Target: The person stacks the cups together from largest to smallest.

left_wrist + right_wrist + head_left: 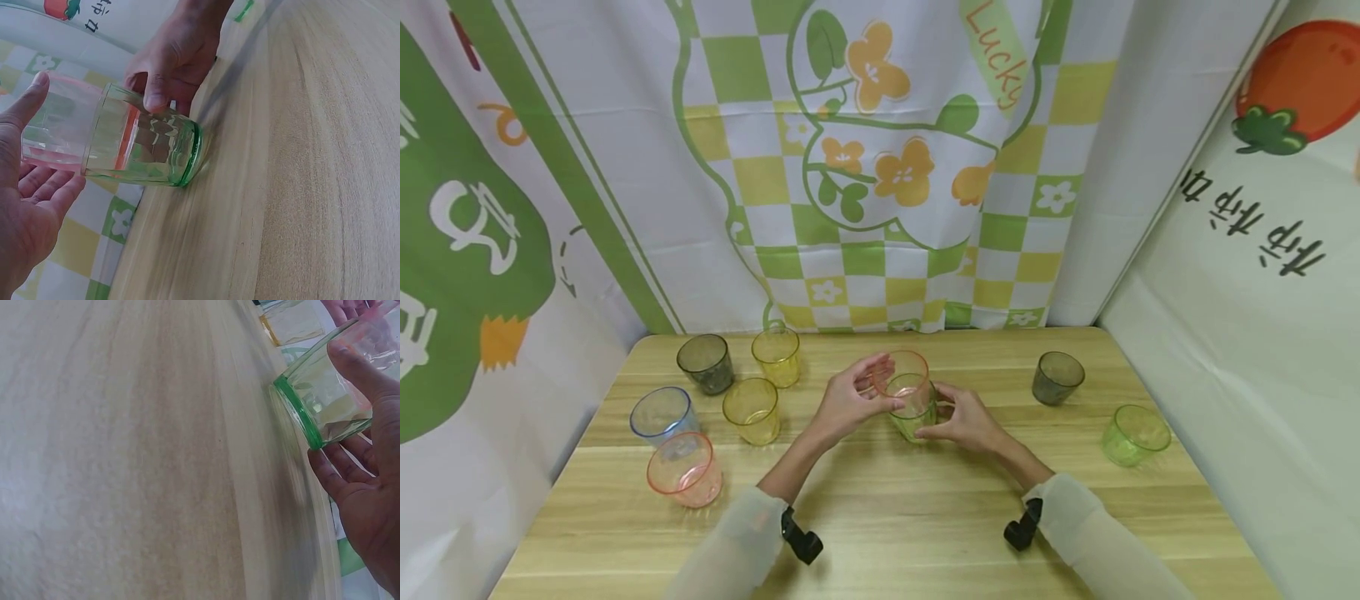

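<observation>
My left hand (pixel 848 402) grips a pink clear cup (pixel 910 360) near the middle of the table, thumb on one side and fingers on the other. Below it, my right hand (pixel 972 422) holds a green clear cup (pixel 910 430) round its side. The lower part of the pink cup sits inside the green one, its reddish base showing through the green wall in the left wrist view. Both cups stand mouth up. In the right wrist view, the green base (pixel 299 415) is close over the wooden tabletop (pixel 156 456).
On the left stand two yellow cups (pixel 758 417), a dark grey cup (pixel 707 371), a blue cup (pixel 658 415) and another pink cup (pixel 692 483). To the right are a second dark cup (pixel 1057 382) and another green cup (pixel 1127 442). Printed curtains (pixel 895 167) border the table.
</observation>
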Demonstrator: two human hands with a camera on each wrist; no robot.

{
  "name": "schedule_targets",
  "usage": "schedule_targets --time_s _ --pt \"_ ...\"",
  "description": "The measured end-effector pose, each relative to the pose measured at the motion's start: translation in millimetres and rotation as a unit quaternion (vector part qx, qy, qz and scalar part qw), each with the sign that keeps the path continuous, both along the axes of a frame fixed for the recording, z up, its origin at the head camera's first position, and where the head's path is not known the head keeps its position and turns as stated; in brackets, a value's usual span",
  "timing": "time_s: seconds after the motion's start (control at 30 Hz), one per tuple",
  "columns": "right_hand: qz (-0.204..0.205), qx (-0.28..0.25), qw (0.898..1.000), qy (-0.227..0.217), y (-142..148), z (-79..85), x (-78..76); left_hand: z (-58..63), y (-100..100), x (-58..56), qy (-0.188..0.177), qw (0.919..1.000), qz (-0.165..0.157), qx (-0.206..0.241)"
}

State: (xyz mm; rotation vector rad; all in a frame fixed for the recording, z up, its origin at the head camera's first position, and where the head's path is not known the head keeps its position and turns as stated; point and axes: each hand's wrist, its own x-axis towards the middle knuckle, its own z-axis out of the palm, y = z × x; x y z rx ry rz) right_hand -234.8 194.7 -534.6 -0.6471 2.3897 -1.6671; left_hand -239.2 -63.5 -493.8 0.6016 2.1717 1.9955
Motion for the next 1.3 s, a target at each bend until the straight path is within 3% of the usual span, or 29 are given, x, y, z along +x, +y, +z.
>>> schedule_targets --time_s 0.53,1.0,1.3 --pt "-0.007 -0.01 1.0 -0.025 1 -0.5 1.6 -8.3 8 -1.3 0.007 0.9999 -0.01 -0.009" --pt "-0.009 0.0 1.0 -0.002 3 -2.8 0.0 -8.4 9 -1.4 0.006 0.9983 -0.028 -0.05" --pt "-0.002 -0.001 1.0 0.008 4 -3.4 1.0 -9.8 11 -2.4 -0.003 0.9985 -0.039 -0.039"
